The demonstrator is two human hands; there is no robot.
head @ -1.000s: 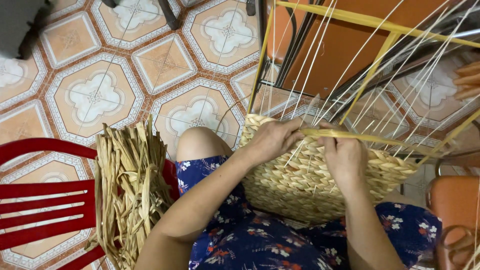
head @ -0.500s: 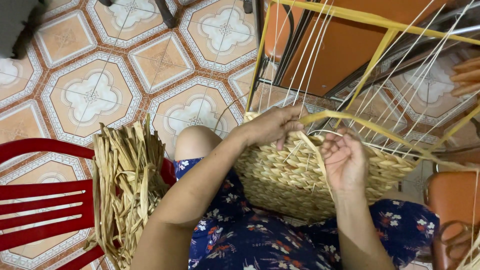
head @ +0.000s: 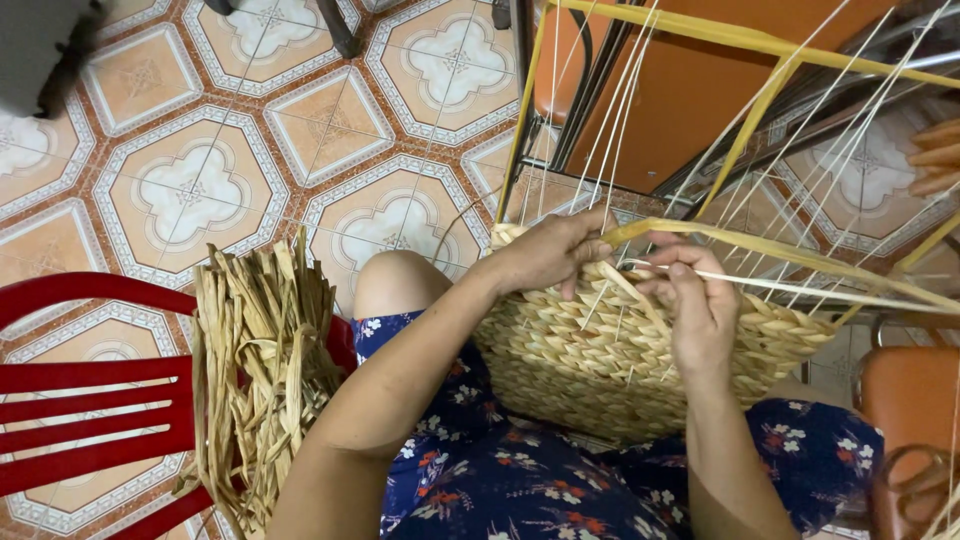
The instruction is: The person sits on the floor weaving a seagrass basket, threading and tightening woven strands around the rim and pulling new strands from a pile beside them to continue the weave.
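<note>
The woven basket is being held on the lap, tipped on its side against the blue floral dress, with its rim being turned up toward the camera. The left hand is being kept curled over the basket's near-left rim, fingers bent down tight, and the flat strand is being pinned there under them. The right hand is being closed in a pinch on that same strand just right of the rim's middle, thumb and fingers together, nothing else in it.

What's changed: a second ago the strand was being pressed flat along the rim under both hands. Half a second ago the right hand was being opened up, with the strand bowing into a loose arch. Now that arch is being flattened out, and the strand is being drawn away to the right of the basket. By the look of it, the slack is being taken up, so this pass along the rim row is being tightened rather than started.

The thin upright stakes are being left fanned out above the basket. A bundle of dried strips is being kept left of the basket on the red chair, over the tiled floor.
</note>
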